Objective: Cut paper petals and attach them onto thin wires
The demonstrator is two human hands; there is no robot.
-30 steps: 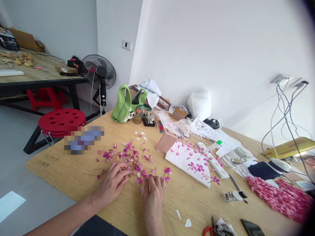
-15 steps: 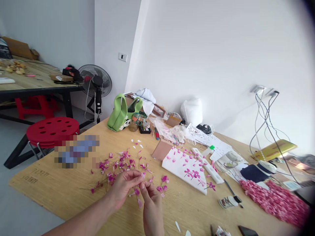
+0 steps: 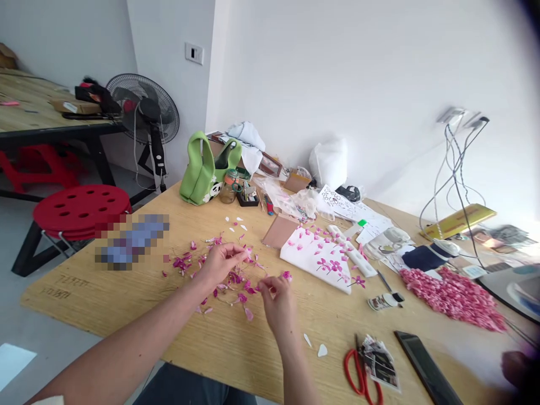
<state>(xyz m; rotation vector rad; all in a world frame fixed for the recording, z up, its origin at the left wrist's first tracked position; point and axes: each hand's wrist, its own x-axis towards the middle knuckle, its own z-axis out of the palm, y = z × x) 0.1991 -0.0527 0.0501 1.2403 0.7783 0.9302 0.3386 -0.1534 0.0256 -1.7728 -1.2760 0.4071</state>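
Note:
My left hand is raised over a scattered pile of magenta flowers and petals. Its thumb and forefinger pinch a pale pink petal. To the right, my right hand has thumb and fingertips pressed together at the edge of the pile; whatever is between them is too small to make out. Just beyond, a white board carries several pink petals and pressed-looking flowers.
Red-handled scissors, a black phone-like slab and a small white bottle lie at right, near a pink fluffy heap. A green bag and jar stand at the back. White cut pieces lie in front.
My hands were together at the fingertips and have moved apart, the left up, the right to the right. The view has shifted, bringing the scissors and phone-like slab more fully into sight.

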